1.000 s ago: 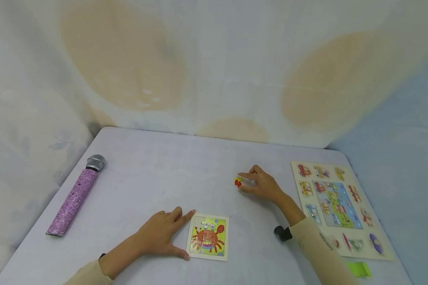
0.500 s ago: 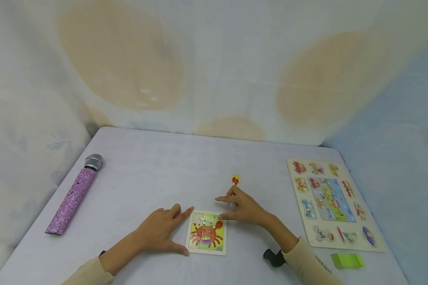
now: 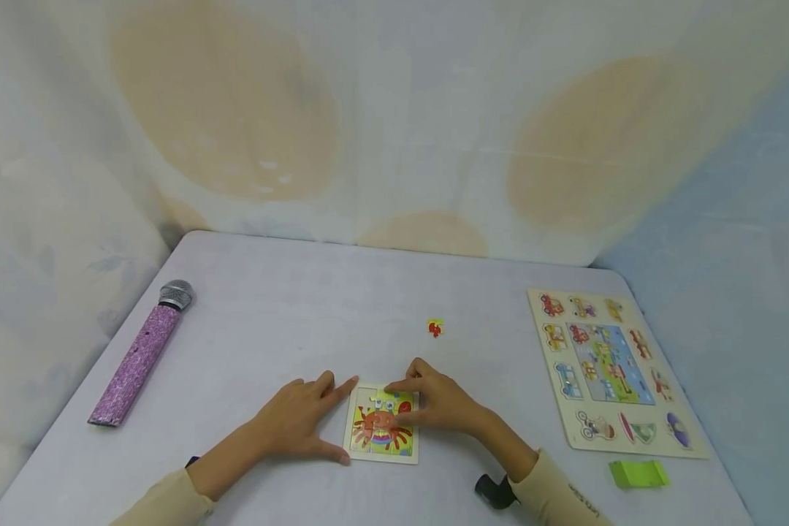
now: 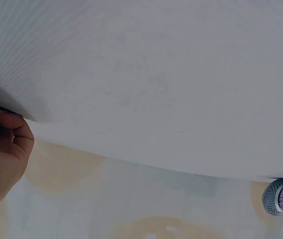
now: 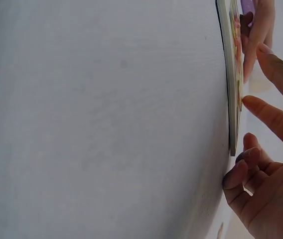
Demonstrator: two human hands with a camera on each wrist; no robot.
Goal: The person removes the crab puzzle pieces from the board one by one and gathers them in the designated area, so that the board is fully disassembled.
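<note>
Spanning puzzle (image 3: 376,432) left edge: left hand (image 3: 296,418) | loose piece (image 3: 435,328): apart

Left fingers (image 3: 339,394) spread from the thumb (image 3: 329,451); right fingers (image 3: 405,385) (outer ones curled) point leftward.

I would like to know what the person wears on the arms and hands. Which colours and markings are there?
The left sleeve and right sleeve are beige; the right one bears small dark lettering. Near its cuff sits a rounded black device; a small dark piece shows at the left wrist. The left hand and right hand wear no gloves.
</note>
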